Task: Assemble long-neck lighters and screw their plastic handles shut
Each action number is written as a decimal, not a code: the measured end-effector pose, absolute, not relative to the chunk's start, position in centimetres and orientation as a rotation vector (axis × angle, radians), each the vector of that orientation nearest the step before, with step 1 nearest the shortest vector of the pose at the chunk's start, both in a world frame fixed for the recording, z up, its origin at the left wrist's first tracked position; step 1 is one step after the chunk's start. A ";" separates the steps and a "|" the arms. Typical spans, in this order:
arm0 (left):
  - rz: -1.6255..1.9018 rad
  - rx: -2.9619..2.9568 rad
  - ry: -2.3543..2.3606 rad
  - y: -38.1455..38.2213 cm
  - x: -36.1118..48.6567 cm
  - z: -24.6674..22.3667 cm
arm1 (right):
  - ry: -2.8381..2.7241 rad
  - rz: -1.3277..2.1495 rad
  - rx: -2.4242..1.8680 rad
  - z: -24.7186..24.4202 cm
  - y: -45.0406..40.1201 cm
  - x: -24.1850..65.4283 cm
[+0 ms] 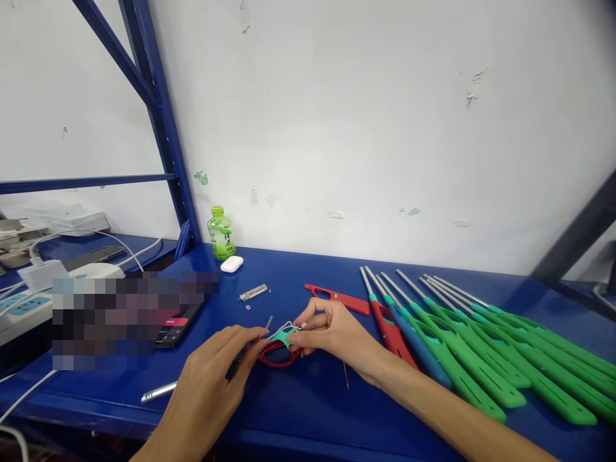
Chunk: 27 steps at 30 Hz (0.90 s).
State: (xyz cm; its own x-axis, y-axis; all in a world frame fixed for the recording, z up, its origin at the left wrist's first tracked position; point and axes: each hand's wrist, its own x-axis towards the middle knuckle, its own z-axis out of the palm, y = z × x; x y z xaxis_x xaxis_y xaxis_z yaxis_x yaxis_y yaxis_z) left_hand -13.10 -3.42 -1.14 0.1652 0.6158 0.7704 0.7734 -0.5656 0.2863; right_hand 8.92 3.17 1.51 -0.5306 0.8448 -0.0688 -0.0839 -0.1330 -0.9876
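Note:
Low in the centre, a red lighter body (278,357) with a teal part (283,337) and thin white wires (287,326) lies between my hands. My left hand (216,362) is closed on its left side, fingertips pinched near the wires. A silver tube (158,392) shows to the left of that hand. My right hand (332,330) pinches a small white piece at the end of the wires, its fingers against the teal part. Behind my right hand lies a red handle shell (344,299). A small clear part (253,292) rests farther back.
Several long lighters with green handles (486,353) fan out on the right, beside a blue one (418,337) and a red one (392,333). A bottle (222,234) and white case (231,264) stand back left. A phone (180,326) and power strip (24,308) lie left.

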 end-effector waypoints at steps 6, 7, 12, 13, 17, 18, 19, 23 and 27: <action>-1.297 -2.324 -1.499 -2.9 -13.4 -1.4 | -1.590 1.654 -0.982 1.4 3.3 8.9; -1.285 -2.337 -1.515 -2.9 -13.4 -1.5 | -1.610 1.640 -0.995 1.4 3.4 8.9; -1.222 -2.372 -1.567 -2.8 -13.7 -1.9 | -1.662 1.583 -1.029 1.1 3.5 8.9; -1.206 -2.376 -1.580 -2.7 -13.7 -1.9 | -1.666 1.576 -1.030 1.0 3.5 8.9; -1.161 -2.390 -1.624 -2.7 -13.7 -2.2 | -1.686 1.556 -1.028 1.0 3.4 8.8; -1.152 -2.390 -1.638 -2.8 -13.8 -2.2 | -1.689 1.553 -1.028 1.0 3.3 8.8; -1.144 -2.389 -1.649 -2.9 -13.8 -2.3 | -1.692 1.550 -1.029 1.0 3.3 8.8; -1.130 -2.371 -1.664 -3.8 -14.5 -2.2 | -1.689 1.557 -1.015 0.9 3.4 8.9; -1.140 -2.375 -1.691 -4.4 -15.2 -1.8 | -1.688 1.561 -0.996 0.8 3.5 8.9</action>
State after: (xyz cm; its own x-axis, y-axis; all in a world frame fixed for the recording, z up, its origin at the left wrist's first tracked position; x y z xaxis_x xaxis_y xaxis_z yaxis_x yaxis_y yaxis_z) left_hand -15.20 -4.44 -1.82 0.1510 0.8157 0.5585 0.8237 -0.4162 0.3851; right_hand 8.95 3.49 0.75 -0.5196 0.8531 -0.0469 0.1134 0.0145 -0.9934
